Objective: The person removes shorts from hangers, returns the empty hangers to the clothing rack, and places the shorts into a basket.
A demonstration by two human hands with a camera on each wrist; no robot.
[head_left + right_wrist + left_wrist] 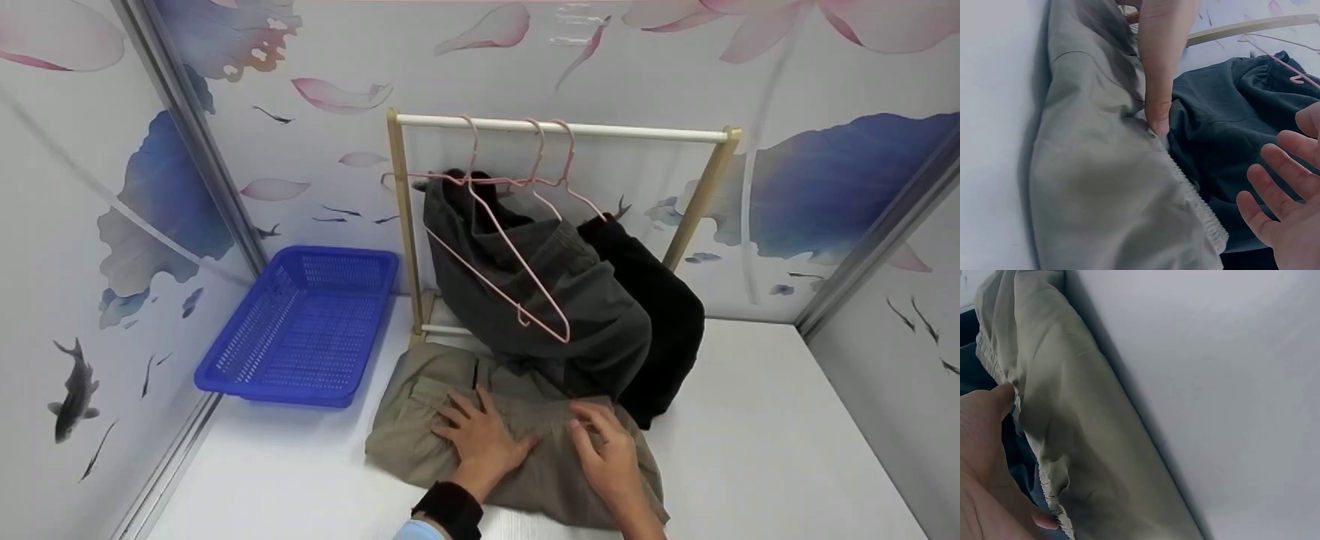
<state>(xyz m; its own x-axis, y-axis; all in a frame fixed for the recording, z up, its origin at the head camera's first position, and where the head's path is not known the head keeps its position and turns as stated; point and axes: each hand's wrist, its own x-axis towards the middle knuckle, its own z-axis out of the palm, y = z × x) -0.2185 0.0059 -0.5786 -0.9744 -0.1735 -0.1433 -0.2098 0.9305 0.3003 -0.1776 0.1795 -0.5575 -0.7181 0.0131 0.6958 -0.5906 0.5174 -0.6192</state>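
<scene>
Khaki pants point(540, 480) with a gathered elastic waistband point(1193, 197) lie folded over on the white table in front of the rack. My left hand point(484, 439) rests on them near the waistband, fingers spread; its thumb point(1157, 101) presses at the band's edge in the right wrist view. Further right, my right hand point(611, 454) is over the right part of the pants, fingers loosely bent with nothing between them. In the right wrist view my right hand's fingers point(1275, 197) are apart from the khaki cloth, in front of dark grey pants point(1230, 118).
A rack with wooden posts and a white rail point(637, 133) stands behind. Several pink hangers point(517, 255) hang on its left part, with dark grey and black garments point(660, 322) draped below, reaching the table. A blue basket point(371, 330) sits at the left. Printed wall panels point(337, 45) enclose the table.
</scene>
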